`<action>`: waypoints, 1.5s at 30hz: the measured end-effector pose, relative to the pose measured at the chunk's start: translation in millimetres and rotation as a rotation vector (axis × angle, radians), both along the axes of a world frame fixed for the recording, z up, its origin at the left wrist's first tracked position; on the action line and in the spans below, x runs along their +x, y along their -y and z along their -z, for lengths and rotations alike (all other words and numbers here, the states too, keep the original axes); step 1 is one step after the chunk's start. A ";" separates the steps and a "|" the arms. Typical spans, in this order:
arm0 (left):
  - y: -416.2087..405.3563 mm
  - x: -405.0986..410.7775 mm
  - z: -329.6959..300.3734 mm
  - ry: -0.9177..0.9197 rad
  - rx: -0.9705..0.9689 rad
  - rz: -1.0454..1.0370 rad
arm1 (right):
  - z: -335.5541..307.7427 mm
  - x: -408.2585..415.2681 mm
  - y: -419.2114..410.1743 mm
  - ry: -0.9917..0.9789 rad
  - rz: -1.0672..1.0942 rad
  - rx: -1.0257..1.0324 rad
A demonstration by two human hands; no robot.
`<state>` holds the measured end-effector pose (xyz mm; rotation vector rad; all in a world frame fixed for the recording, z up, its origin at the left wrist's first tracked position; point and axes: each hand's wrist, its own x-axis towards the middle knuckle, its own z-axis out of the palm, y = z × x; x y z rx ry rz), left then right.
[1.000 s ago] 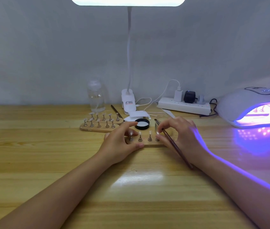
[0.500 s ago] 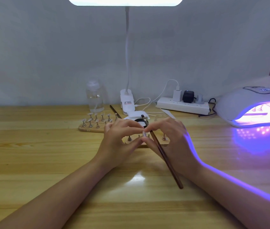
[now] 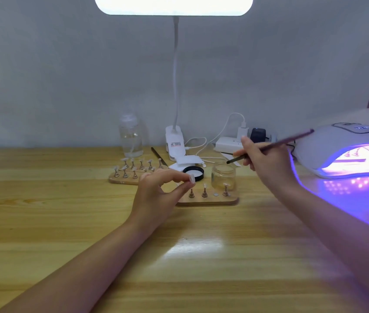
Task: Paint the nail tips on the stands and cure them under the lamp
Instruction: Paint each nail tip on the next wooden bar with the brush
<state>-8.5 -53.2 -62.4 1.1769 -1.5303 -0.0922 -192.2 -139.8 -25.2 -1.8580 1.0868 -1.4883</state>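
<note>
dipping next, by look of it: right hand (image 3: pixel 267 161) pinching slim dark brush (image 3: pixel 269 146), bristle end poised just above open mouth of clear glass jar (image 3: pixel 223 175); long axis slanting up-right toward lit cure lamp (image 3: pixel 346 150) at desk's right edge. left hand (image 3: pixel 156 195) pinching small translucent nail tip (image 3: pixel 191 178) on its stand, lifted over left end of near wooden stand board (image 3: pixel 210 199) mid-desk. jar right of tip, right hand nearer. black lid (image 3: pixel 193 172) beside jar.
</note>
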 end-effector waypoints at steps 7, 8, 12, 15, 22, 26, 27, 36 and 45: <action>1.0 2.4 1.6 0.003 0.005 -0.015 | -15.2 10.9 27.3 -0.456 0.059 0.027; 0.9 2.6 1.5 0.002 0.007 -0.017 | -13.0 14.5 28.5 -0.498 0.069 0.028; -0.4 2.3 0.7 0.000 0.022 -0.027 | -2.6 24.6 27.4 -0.549 0.055 0.034; 0.0 2.6 0.8 -0.004 0.031 -0.022 | -6.0 22.0 28.8 -0.537 0.066 0.027; 0.7 2.0 0.6 -0.021 0.037 -0.005 | -15.6 2.2 34.5 -0.187 0.202 0.105; 0.9 2.2 1.0 -0.018 0.034 -0.035 | -8.9 -4.0 37.9 -0.129 0.233 0.153; 1.1 2.0 1.0 -0.022 0.037 -0.049 | -8.4 -5.6 38.4 -0.120 0.232 0.147; 3.9 3.4 3.4 0.002 0.046 -0.043 | -7.3 -3.4 11.7 0.184 0.170 0.054; 3.4 2.7 4.0 -0.007 0.081 -0.060 | 32.3 26.6 -52.2 0.137 -0.222 -0.175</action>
